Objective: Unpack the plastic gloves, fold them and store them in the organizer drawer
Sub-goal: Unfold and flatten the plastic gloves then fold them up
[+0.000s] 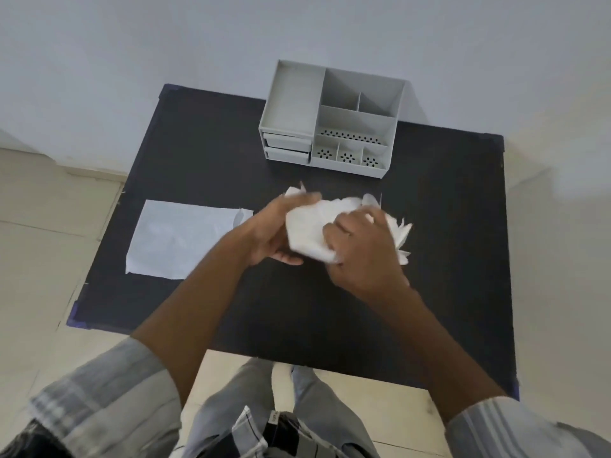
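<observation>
A crumpled white bundle of plastic gloves [310, 229] is held above the middle of the black table [205, 153]. My left hand [274, 233] grips its left side, fingers wrapped over the top edge. My right hand [360, 249] presses on its right side, with glove fingertips sticking out past it. A flat, clear plastic packet [180, 238] lies on the table to the left. The grey organizer [334, 119] stands at the table's far edge, its two small drawers [287, 147] at the lower left both closed.
The organizer has several open compartments on top and perforated trays at its front right. The table stands against a pale wall, with tiled floor around it. My legs and plaid shirt show below the near table edge.
</observation>
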